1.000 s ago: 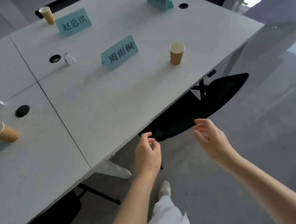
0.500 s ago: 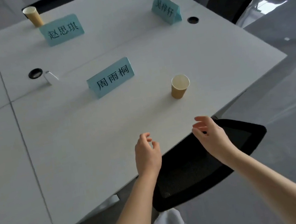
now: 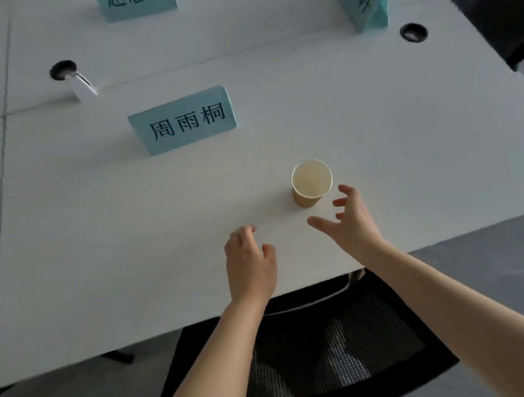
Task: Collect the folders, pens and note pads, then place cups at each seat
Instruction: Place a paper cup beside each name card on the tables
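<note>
Spread wide and empty, the right hand (image 3: 352,221) is hovering just beside the paper cup (image 3: 310,183), at its 5 o'clock, not touching. At the cup's 8 o'clock, the left hand (image 3: 250,265) is hanging loosely curled over the white table (image 3: 89,242), holding nothing. Upright, the cup is standing at 4 o'clock from the nearest name card (image 3: 184,120), above the black chair (image 3: 314,361).

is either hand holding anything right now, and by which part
Nothing is held. The right hand is open just short of the paper cup, not touching it; the left hand is loosely curled and empty.
</note>
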A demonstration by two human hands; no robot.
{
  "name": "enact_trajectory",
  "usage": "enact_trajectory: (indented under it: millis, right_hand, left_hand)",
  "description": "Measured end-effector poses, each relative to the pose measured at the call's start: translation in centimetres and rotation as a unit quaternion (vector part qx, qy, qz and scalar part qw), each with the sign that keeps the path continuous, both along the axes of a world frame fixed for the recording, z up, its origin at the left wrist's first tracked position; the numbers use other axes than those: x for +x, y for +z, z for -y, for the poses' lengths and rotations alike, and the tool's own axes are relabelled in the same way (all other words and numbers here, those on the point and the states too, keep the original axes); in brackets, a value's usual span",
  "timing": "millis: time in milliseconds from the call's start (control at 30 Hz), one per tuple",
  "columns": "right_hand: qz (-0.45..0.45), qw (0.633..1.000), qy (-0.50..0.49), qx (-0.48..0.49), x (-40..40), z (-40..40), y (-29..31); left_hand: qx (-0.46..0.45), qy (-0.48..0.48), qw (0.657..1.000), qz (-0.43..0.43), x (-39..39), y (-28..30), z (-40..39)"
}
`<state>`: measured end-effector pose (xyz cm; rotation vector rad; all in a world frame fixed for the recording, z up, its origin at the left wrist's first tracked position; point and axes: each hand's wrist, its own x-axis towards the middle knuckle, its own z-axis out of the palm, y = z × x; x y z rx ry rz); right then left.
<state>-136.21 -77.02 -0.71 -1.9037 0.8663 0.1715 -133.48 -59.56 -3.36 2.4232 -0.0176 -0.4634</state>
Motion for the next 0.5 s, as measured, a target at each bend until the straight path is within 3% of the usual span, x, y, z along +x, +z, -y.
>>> enact_trajectory:
  millis: [167, 500]
  right_hand:
    - [0.012, 0.997, 0.072, -0.004, 2.5, 2.4, -2.2]
    - [0.049, 0.995, 0.086, -0.016, 6.4, 3.6, -4.1]
  left_hand:
    - [0.046, 0.037, 0.997, 0.058, 0.4, -2.1, 2.3]
    - [0.137, 0.072, 0.984, 0.086, 6.0, -5.1, 1.9]
